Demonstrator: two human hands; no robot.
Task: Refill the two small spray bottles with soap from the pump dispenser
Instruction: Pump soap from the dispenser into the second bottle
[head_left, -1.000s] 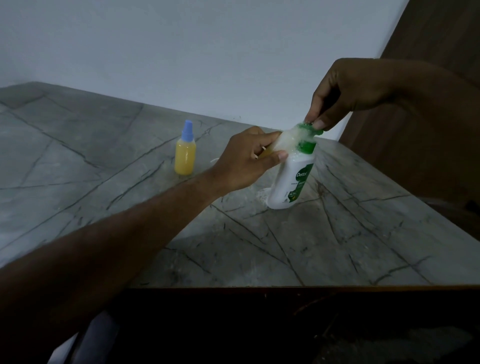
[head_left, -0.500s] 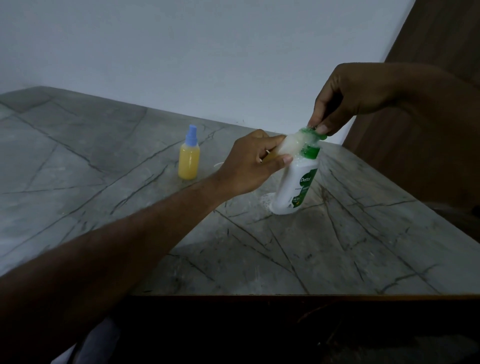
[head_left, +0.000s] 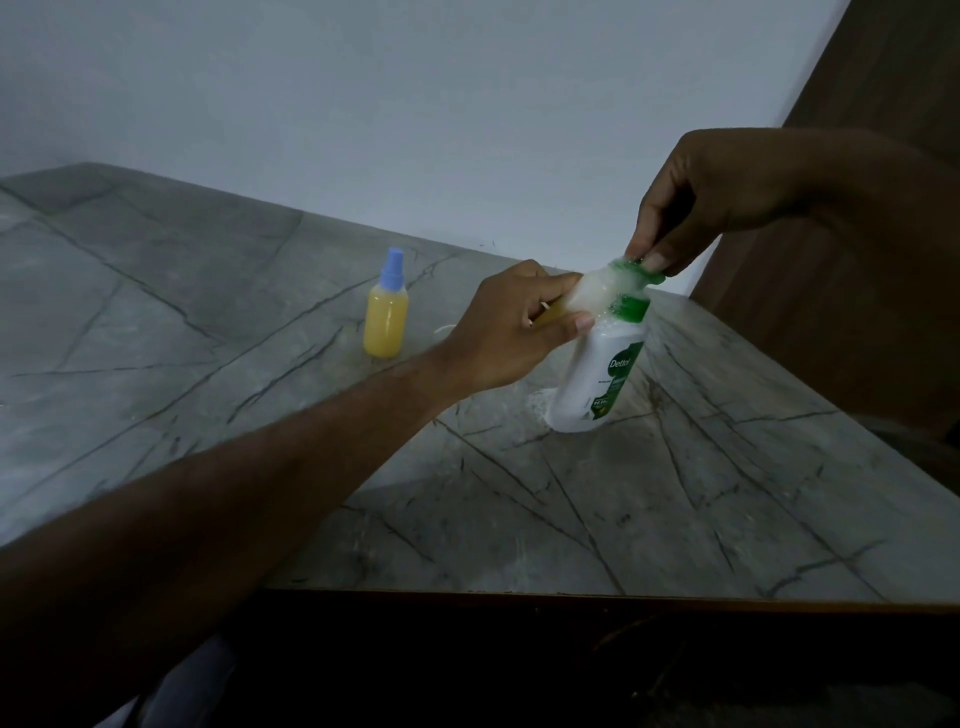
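Grey marble tabletop (head_left: 675, 519) runs back to a pale wall, dimly lit. On it stands the white pump dispenser (head_left: 597, 379), its green pump head (head_left: 631, 270) pressed under the fingertips of the right hand (head_left: 727, 192). Just left of the dispenser, the left hand (head_left: 509, 332) curls round a small spray bottle (head_left: 587, 296), tilted at the spout; foam and fingers hide most of it. Farther left of the dispenser stands a second spray bottle (head_left: 386, 317), yellow-filled and blue-capped.
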